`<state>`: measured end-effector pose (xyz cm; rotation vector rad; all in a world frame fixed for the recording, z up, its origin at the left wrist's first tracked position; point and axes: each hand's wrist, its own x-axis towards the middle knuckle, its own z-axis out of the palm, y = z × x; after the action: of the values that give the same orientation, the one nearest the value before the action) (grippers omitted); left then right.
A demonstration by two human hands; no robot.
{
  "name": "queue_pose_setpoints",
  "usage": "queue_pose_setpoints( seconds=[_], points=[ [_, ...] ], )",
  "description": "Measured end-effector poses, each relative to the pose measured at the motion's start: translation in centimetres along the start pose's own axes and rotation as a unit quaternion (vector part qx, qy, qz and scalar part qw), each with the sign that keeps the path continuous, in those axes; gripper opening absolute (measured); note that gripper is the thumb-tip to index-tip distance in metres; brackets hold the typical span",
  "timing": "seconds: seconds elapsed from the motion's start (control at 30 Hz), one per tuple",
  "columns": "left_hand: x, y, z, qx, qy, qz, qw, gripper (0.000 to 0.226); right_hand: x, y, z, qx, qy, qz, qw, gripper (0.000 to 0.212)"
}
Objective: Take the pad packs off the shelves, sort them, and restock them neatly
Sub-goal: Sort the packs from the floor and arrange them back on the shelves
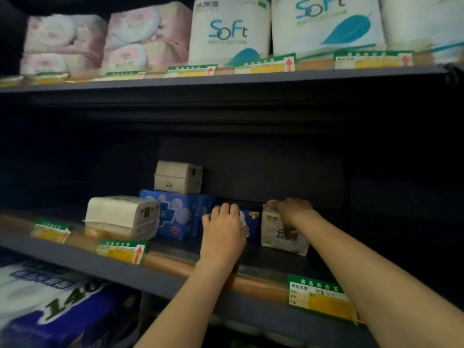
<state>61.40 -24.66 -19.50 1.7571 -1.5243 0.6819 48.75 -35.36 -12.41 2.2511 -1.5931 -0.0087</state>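
Note:
On the dark middle shelf (pixel 175 277) my left hand (pixel 222 231) grips a small blue pad pack (pixel 252 223), its fingers curled over the pack's top. My right hand (pixel 292 209) grips the top of an upright beige pad pack (pixel 281 237) just to the right. To the left stand a larger blue pad pack (pixel 179 214), a white pack (pixel 123 217) lying in front of it, and another white pack (pixel 178 177) stacked on the blue one.
The upper shelf holds pink tissue bundles (pixel 105 41) and white "Soft" paper roll packs (pixel 228 31). Green and yellow price tags (pixel 319 297) line the shelf edges. A blue and white roll pack (pixel 57 305) lies on the shelf below, at the left.

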Motion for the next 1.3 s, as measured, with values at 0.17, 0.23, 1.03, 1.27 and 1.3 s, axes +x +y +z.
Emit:
queue_pose_setpoints(
  seconds=[0.17, 0.23, 1.03, 1.27, 1.3],
  points=[
    [0.1, 0.0, -0.6, -0.028, 0.005, -0.007, 1.0, 0.035, -0.9, 1.2, 0.3, 0.067, 0.017, -0.001, 0.998, 0.074],
    [0.1, 0.1, -0.6, -0.015, -0.025, -0.022, 0.999, 0.038, -1.5, 1.3, 1.4, 0.139, 0.031, -0.021, 0.99, 0.075],
    [-0.5, -2.4, -3.0, -0.119, 0.168, -0.064, 0.977, 0.031, -4.4, -4.5, -4.0, 0.224, 0.053, -0.203, 0.952, 0.073],
    [2.0, -14.3, -6.5, 0.107, 0.049, -0.14, 0.983, 0.062, -2.7, -10.4, -5.2, 0.264, 0.018, -0.238, 0.935, 0.063],
    [2.2, -15.5, -6.4, 0.115, -0.005, -0.17, 0.979, 0.069, -2.5, -10.7, -5.1, 0.272, 0.01, -0.225, 0.936, 0.061]
  ],
)
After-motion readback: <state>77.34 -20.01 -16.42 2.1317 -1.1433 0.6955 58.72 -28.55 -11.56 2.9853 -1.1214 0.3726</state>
